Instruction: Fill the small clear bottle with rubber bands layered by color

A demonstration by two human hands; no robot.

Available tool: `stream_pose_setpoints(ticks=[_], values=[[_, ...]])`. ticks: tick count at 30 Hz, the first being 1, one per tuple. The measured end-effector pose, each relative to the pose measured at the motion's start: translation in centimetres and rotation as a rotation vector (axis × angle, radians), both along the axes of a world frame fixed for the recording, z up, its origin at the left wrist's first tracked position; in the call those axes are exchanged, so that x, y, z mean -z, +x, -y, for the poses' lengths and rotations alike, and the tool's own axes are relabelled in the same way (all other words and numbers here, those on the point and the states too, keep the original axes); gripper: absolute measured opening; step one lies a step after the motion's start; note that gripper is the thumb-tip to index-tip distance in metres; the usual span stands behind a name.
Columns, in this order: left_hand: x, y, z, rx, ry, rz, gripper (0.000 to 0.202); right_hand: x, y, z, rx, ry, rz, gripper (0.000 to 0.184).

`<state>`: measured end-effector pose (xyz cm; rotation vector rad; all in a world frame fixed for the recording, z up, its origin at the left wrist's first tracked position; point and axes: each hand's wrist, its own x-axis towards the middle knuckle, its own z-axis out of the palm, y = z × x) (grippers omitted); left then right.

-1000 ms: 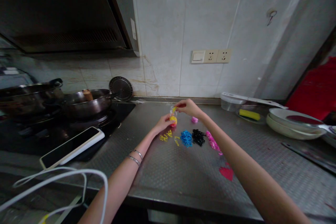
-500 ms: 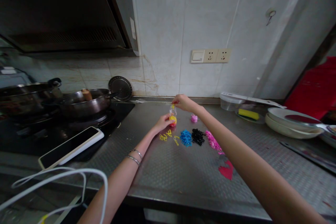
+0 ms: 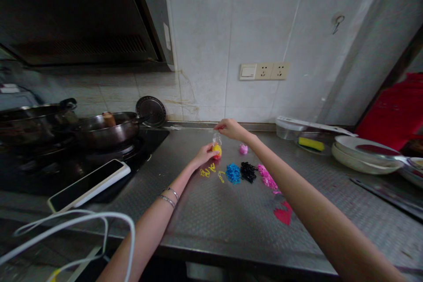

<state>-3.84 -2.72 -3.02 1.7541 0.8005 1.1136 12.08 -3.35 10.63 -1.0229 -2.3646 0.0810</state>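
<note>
A small clear bottle [image 3: 217, 147] with yellow and red bits inside stands on the steel counter [image 3: 231, 216]. My left hand [image 3: 204, 155] grips its lower part from the left. Just above the bottle's mouth, my right hand [image 3: 232, 128] is pinched closed; what the fingers hold is too small to see. Loose yellow bands [image 3: 209, 171] lie in front of the bottle, with a blue pile [image 3: 233, 172], a black pile [image 3: 248, 172] and a pink pile [image 3: 267, 178] in a row to the right. A small pink cap-like piece [image 3: 243, 148] sits behind them.
A stove with pans [image 3: 105, 130] and a round lid [image 3: 152, 111] is at the left. A phone [image 3: 89, 184] lies on the stove's edge, white cables [image 3: 82, 224] at the near left. Plates [image 3: 365, 153], a yellow sponge [image 3: 311, 144] and a clear container [image 3: 291, 127] stand at the right. A red patch [image 3: 283, 215] marks the counter.
My right hand rose and moved a little toward the wall above the bottle. The left hand and the bottle stayed nearly in place; the view shifted slightly.
</note>
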Motion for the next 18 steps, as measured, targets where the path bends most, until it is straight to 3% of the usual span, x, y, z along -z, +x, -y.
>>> stream_pose_setpoints(ticks=[5, 10, 18], values=[[-0.2, 0.0, 0.3, -0.046, -0.027, 0.014, 0.040, 3.2, 0.7, 0.3, 0.042, -0.037, -0.254, 0.033], [-0.5, -0.1, 0.3, -0.031, -0.028, 0.052, 0.041, 6.9, 0.4, 0.5, 0.131, -0.114, -0.376, 0.050], [-0.8, 0.1, 0.0, 0.034, -0.014, 0.037, 0.051, 9.4, -0.5, 0.3, 0.167, -0.166, -0.504, 0.031]])
